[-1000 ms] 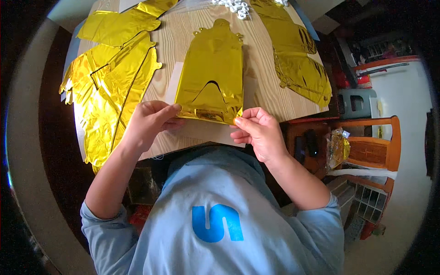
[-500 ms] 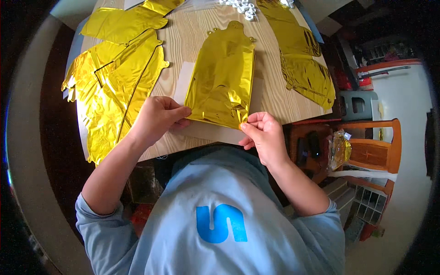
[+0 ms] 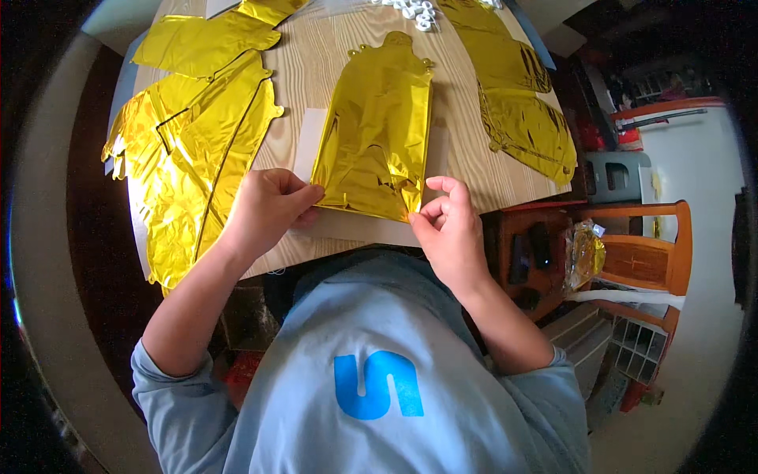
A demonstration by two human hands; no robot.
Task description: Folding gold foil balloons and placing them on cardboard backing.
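A flat gold foil balloon [image 3: 375,130] lies in front of me, its rounded tabbed end pointing away. Under it is a pale sheet of card [image 3: 309,142] that shows at the sides and along the near edge. My left hand [image 3: 272,204] pinches the balloon's near left corner between thumb and fingers. At the near right corner, my right hand [image 3: 448,229] grips the foil with thumb and fingertip, its other fingers raised and curled. The foil near that corner is creased and shiny.
More flat gold foil balloons [image 3: 201,158] overlap on the left of the wooden table [image 3: 316,47]. Others [image 3: 525,118] lie along the right edge. Small white rings [image 3: 410,12] sit at the far side. A wooden chair [image 3: 639,245] with a plastic bag [image 3: 584,253] stands to the right.
My right hand has shifted its hold at the near right corner, and its index finger has lifted. My left hand keeps its pinch. The view has moved slightly.
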